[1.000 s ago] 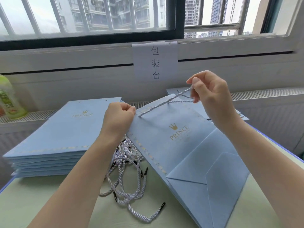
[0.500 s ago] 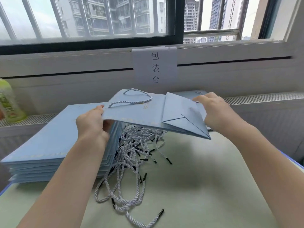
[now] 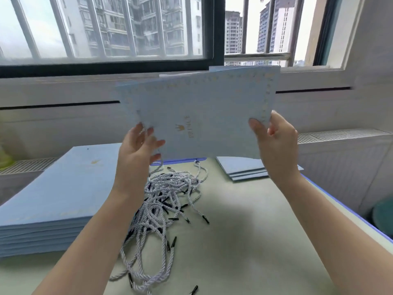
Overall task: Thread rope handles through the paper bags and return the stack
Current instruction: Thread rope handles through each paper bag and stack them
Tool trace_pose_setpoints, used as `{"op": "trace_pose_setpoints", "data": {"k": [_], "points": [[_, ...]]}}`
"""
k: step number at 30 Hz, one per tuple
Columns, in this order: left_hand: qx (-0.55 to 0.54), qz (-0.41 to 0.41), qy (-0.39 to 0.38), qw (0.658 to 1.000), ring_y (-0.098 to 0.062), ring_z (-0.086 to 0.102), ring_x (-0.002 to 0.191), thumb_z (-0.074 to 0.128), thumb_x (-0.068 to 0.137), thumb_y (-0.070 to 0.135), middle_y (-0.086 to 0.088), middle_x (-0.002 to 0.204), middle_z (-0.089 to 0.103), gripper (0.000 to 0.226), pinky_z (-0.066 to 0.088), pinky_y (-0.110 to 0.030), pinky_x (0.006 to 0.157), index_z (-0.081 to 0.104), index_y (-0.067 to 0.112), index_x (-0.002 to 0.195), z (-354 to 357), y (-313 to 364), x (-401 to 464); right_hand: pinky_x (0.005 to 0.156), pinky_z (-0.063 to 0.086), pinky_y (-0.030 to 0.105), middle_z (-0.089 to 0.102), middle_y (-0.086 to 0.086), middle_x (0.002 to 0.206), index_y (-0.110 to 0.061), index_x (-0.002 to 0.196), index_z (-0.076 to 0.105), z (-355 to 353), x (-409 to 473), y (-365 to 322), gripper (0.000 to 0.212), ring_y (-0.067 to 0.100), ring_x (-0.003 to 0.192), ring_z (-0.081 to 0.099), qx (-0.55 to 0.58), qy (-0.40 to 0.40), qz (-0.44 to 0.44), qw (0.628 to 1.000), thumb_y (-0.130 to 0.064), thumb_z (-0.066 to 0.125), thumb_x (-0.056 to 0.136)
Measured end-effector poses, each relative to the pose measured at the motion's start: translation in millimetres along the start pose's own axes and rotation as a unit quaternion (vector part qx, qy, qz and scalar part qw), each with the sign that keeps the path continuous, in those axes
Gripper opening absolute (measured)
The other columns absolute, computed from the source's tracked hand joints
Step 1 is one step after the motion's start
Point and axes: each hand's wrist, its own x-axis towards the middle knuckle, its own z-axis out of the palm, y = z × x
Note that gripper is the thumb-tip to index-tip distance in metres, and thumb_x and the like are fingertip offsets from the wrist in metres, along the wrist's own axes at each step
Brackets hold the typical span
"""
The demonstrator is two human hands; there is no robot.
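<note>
I hold a flat light-blue paper bag (image 3: 204,116) up in the air in front of the window, its gold logo turned sideways. My left hand (image 3: 138,150) grips the bag's lower left edge, fingers spread on its face. My right hand (image 3: 274,143) pinches its right edge, thumb on the front. A rope end hangs from under the bag near my left hand. A heap of white twisted rope handles (image 3: 161,201) with black tips lies on the table below. A tall stack of flat blue bags (image 3: 61,188) sits at the left.
A low pile of blue bags (image 3: 242,169) lies at the back right of the pale green table (image 3: 244,241), which has a blue edge. A green bottle (image 3: 4,158) stands at the far left by the radiator grille. A dark round object (image 3: 382,216) sits right of the table.
The bag lay on the table while I pulled a rope through it; both hands then lifted it, flipped it over, and raised it upright in front of the window.
</note>
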Motion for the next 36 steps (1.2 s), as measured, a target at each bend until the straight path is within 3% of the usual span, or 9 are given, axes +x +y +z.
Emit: {"op": "trace_pose_setpoints", "data": {"k": [7,10,14,19,21,25,27,30,36], "points": [[0.129,-0.001,-0.187,0.974,-0.009,0.070,0.085,0.047,0.096,0.003,0.006,0.133,0.049,0.039,0.054,-0.024,0.073,0.049,0.022,0.130,12.1,-13.5,-13.9,0.063,0.041,0.030,0.056,0.008,0.073,0.002,0.081,0.058,4.1,2.0,17.1,0.024,0.016,0.066,0.048,0.124,-0.010,0.171,0.977,-0.019,0.055,0.091],[0.148,0.029,-0.232,0.961,-0.013,0.065,0.100,0.050,0.094,0.003,0.011,0.140,0.043,0.040,0.051,-0.024,0.086,0.052,0.036,0.116,13.8,-19.3,-16.9,0.052,0.042,0.020,0.061,0.000,0.071,-0.015,0.077,0.061,11.3,-5.5,25.0,0.023,0.013,0.060,0.052,0.160,-0.013,0.267,0.950,-0.014,0.049,0.096],[0.253,0.038,-0.298,0.920,-0.001,0.061,0.104,0.052,0.095,0.010,0.010,0.115,0.064,0.028,0.047,-0.027,0.097,0.060,0.034,0.108,14.5,-33.6,-20.3,0.039,0.026,0.017,0.045,0.002,0.066,-0.016,0.070,0.046,22.2,-15.3,41.0,0.027,0.013,0.049,0.034,0.171,0.018,0.402,0.899,-0.014,0.047,0.097],[0.630,0.087,-0.300,0.711,-0.014,0.049,0.117,0.040,0.099,0.030,0.008,0.123,0.058,0.029,0.043,-0.032,0.090,0.055,0.027,0.123,7.3,-52.0,-21.6,0.042,0.023,0.016,0.032,0.000,0.066,-0.018,0.069,0.030,19.1,-8.9,54.6,0.029,0.015,0.052,0.026,0.174,0.075,0.492,0.850,-0.005,0.035,0.094],[0.662,0.058,-0.307,0.681,-0.018,0.043,0.121,0.039,0.098,0.033,0.005,0.126,0.052,0.030,0.041,-0.034,0.090,0.049,0.025,0.126,5.6,-55.7,-22.1,0.035,0.020,0.013,0.027,-0.002,0.059,-0.022,0.067,0.023,14.7,-7.3,54.1,0.031,0.015,0.047,0.024,0.195,0.058,0.514,0.833,0.003,0.027,0.084],[0.666,0.027,-0.295,0.685,-0.019,0.040,0.123,0.043,0.097,0.032,0.002,0.129,0.046,0.034,0.041,-0.035,0.093,0.045,0.022,0.130,4.8,-58.6,-20.4,0.038,0.033,0.019,0.034,0.003,0.063,-0.016,0.068,0.032,11.6,-8.8,54.1,0.030,0.015,0.049,0.034,0.139,0.076,0.500,0.851,0.002,0.035,0.092],[0.665,0.028,-0.282,0.691,-0.018,0.043,0.119,0.046,0.097,0.028,0.002,0.124,0.050,0.027,0.043,-0.034,0.090,0.052,0.020,0.122,4.0,-59.7,-19.2,0.032,0.027,0.013,0.034,0.005,0.065,-0.013,0.074,0.036,13.8,-10.1,55.0,0.025,0.016,0.049,0.032,0.160,0.086,0.516,0.837,0.003,0.031,0.092],[0.659,0.032,-0.259,0.706,-0.016,0.046,0.111,0.049,0.095,0.022,0.003,0.113,0.053,0.015,0.041,-0.028,0.080,0.057,0.019,0.107,1.6,-61.4,-18.1,0.034,0.040,0.012,0.045,0.007,0.071,-0.006,0.094,0.042,13.4,-12.3,54.6,0.007,0.014,0.053,0.047,0.197,0.083,0.537,0.816,-0.002,0.036,0.096],[0.639,0.033,-0.234,0.732,-0.018,0.051,0.099,0.051,0.092,0.015,0.001,0.102,0.058,0.005,0.046,-0.032,0.082,0.055,0.017,0.092,0.7,-60.8,-17.9,0.034,0.045,0.015,0.050,0.007,0.069,-0.002,0.081,0.047,5.5,-13.6,62.8,0.020,0.012,0.056,0.051,0.196,0.053,0.556,0.806,-0.014,0.050,0.097]]}}
